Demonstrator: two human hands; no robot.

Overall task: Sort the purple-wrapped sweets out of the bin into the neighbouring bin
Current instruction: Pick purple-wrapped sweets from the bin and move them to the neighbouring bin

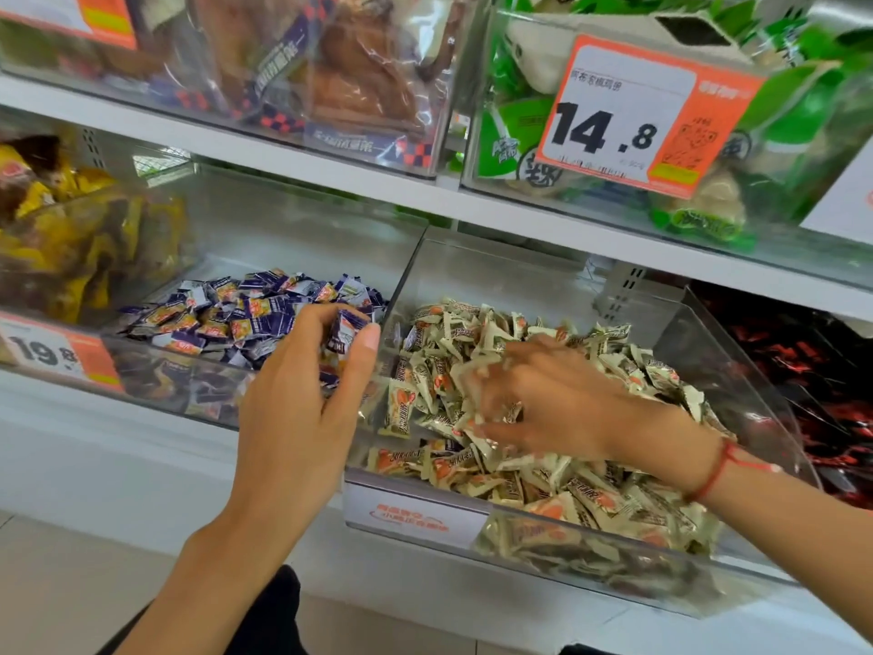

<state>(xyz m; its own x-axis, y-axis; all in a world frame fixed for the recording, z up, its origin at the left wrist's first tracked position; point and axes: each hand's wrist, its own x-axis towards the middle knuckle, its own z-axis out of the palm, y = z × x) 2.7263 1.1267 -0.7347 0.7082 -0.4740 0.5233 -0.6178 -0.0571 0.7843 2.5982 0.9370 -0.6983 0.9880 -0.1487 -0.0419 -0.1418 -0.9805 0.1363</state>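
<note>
Two clear plastic bins stand side by side on a shop shelf. The left bin (141, 371) holds a heap of purple-wrapped sweets (236, 314). The right bin (415, 517), pulled forward, is full of cream-wrapped sweets (567, 494). My left hand (302, 394) hovers at the wall between the bins and pinches a purple-wrapped sweet (345, 330) between thumb and fingers. My right hand (557, 399) lies in the cream heap, blurred, fingers spread and curled down among the wrappers; whether it holds any is unclear. A red string circles that wrist.
A bin of yellow packets (71, 238) is at far left, a bin of dark red packets (803, 371) at far right. The shelf above carries brown and green packs behind an orange price tag (633, 120). Another price tag (52, 352) hangs on the left bin's front.
</note>
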